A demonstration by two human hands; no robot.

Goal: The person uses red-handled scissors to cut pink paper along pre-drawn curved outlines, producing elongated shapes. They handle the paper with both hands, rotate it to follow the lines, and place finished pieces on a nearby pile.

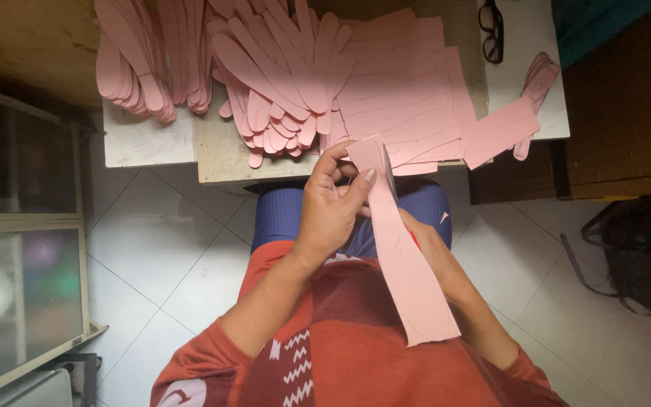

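My left hand (333, 200) pinches the upper end of a long pink paper strip (408, 271) between thumb and fingers, over my lap. The strip hangs down across my right forearm toward my chest. My right hand (416, 230) is mostly hidden behind the strip; a bit of red at its fingers could be a tool handle, but I cannot tell. In front of me, on the small wooden table (216, 154), lie pink sheets with drawn outlines (408, 98) and heaps of cut pink sole-shaped pieces (280, 75).
More cut pink pieces (141, 56) are stacked at the table's left. Black glasses (493, 30) lie on a white surface at the right, beside a few pink pieces (538, 79). A glass cabinet (20, 249) stands left, a dark bag (642, 249) right, white tiled floor below.
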